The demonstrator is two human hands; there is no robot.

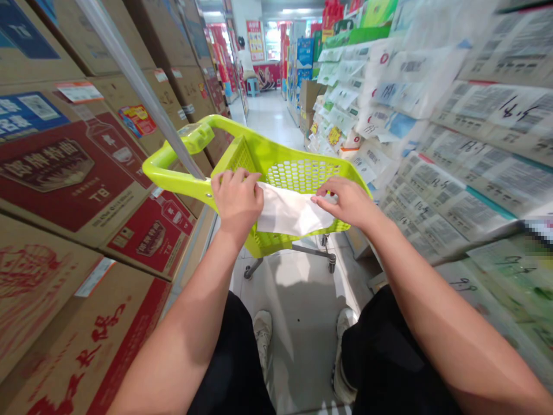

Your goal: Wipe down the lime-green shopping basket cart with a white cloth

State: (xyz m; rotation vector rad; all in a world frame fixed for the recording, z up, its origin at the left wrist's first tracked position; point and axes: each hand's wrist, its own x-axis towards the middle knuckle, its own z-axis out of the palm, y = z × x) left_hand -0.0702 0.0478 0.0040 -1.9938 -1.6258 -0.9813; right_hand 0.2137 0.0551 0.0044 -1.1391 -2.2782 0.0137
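Note:
A lime-green shopping cart [242, 158] stands right in front of me, side-on, with its handle to the left. Over the near side of its basket hangs a thin white cloth [287, 207], creased toward its right end. My left hand [237, 196] is closed over the basket rim at the cloth's left end, fingers curled to the far side. At the other end, my right hand [343, 199] grips the cloth against the rim, its thumb and fingertips on the fabric. What lies under both palms is hidden.
Stacked cardboard cartons [64, 155] line the left side. Wrapped paper packs [436, 190] with handwritten prices fill the right shelves. A slanted metal pole [142, 86] crosses the upper left. Farther down the aisle, a person [246, 60] is by a blue stool [253, 85].

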